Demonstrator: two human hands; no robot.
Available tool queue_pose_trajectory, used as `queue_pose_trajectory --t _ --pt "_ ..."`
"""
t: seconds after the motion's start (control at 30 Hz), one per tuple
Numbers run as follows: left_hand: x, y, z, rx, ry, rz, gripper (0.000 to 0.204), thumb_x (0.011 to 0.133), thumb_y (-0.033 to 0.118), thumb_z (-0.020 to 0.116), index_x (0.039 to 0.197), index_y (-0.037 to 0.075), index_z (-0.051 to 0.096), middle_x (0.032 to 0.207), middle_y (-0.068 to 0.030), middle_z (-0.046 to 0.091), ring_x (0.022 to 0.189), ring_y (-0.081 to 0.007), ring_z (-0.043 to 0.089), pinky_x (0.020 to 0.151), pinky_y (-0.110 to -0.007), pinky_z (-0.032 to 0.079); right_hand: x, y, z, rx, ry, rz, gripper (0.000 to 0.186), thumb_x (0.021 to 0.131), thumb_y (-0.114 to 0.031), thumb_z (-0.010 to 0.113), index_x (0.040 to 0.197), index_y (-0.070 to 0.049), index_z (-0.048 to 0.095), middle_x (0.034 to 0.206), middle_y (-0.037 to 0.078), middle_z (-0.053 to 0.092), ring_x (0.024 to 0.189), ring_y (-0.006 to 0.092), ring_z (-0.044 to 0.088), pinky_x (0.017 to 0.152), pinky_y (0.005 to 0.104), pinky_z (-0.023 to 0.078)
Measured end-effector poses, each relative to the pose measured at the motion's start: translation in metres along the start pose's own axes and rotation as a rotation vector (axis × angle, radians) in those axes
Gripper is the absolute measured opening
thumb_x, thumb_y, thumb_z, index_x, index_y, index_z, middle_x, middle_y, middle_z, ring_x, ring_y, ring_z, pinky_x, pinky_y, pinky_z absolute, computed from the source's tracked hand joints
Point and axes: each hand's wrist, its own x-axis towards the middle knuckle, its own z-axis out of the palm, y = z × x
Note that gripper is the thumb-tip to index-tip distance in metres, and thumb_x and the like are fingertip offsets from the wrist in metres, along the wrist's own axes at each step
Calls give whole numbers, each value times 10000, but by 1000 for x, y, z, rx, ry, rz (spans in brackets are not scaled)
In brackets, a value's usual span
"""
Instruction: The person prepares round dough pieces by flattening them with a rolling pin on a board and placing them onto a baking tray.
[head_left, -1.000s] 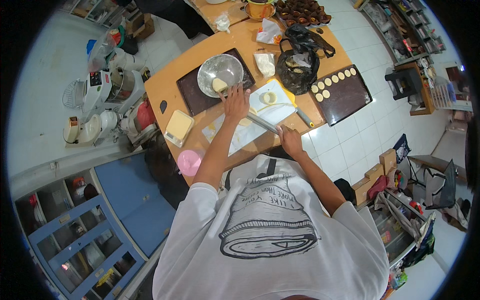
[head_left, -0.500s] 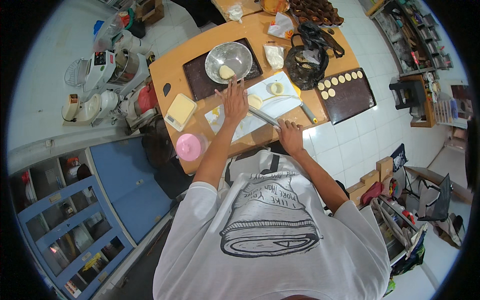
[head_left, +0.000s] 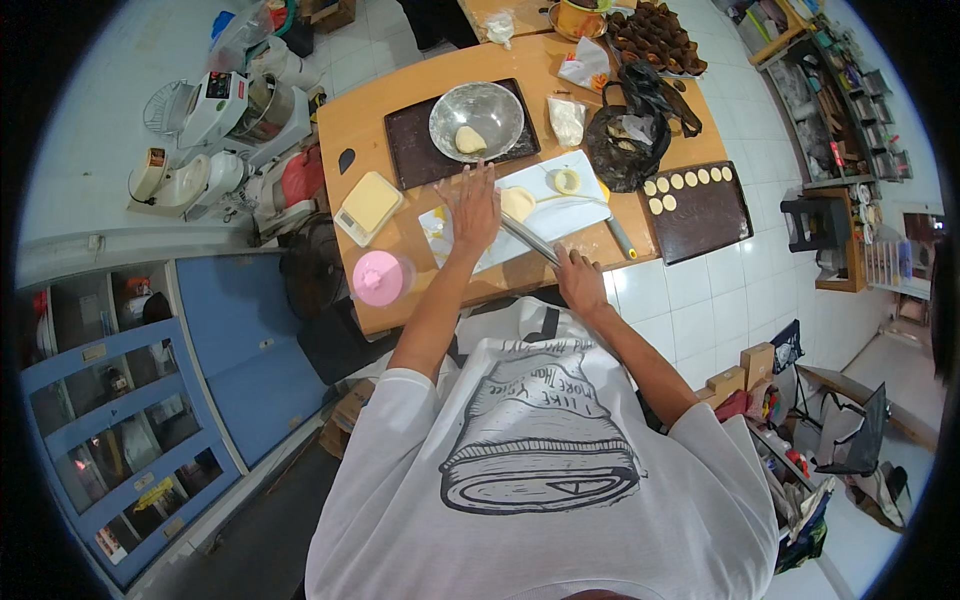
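Beside left hand (head_left: pixel 474 206): cream square scale (head_left: pixel 369 203), pink round container (head_left: pixel 380 278).

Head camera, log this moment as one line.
left hand flat on white board beside dough piece | right hand holds metal rolling pin | wooden table

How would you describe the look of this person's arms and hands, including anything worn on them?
Both forearms are bare, and the left hand and right hand wear no gloves. Short white sleeves of a T-shirt with a dark graphic print cover the upper arms. Rings or a watch cannot be made out.
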Motion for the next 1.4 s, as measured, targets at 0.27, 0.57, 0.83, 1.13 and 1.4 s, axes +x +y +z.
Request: queue_pose_trajectory --t 0.27,0.57,0.83,1.13,1.4 --pt "-22 10 -32 -171 -188 -163 514 1091 299 361 1572 118 361 1625 -97 362 1510 -350 296 1190 -707 93 7 15 -5 271 76 -32 408 1022 -428 557 967 -32 641 724 235 666 655 449 658 621 521 526" --pt "1 -34 -4 -306 226 43 501 1032 164 452 1533 172 446 1601 -92 409 1505 -331 327 1037 -864 -54 45 27 -10 261 184 -71 510 1029 -416 557 730 -22 677 621 231 632 580 425 643 566 527 511" --pt "21 -26 19 -90 11 -28 510 1029 186 461 1539 189 442 1642 -125 329 1522 -370 280 1031 -864 -58 50 26 -9 203 341 54 315 1002 -290 569 863 -24 661 774 187 647 670 388 648 628 508 513" --pt "58 -17 24 -27 -53 -111 525 1033 343 450 1505 114 473 1620 -202 330 1532 -383 226 1028 -875 -64 65 27 -9 215 551 202 226 936 -224 602 1015 -18 555 1006 170 537 953 381 559 772 510 406" --pt "94 2 22 -79 13 -143 497 1059 366 432 1430 51 532 1575 -195 397 1528 -368 245 1034 -874 -55 80 33 -10 248 611 370 242 954 -233 552 1051 -11 566 1048 189 531 983 396 552 787 542 388"
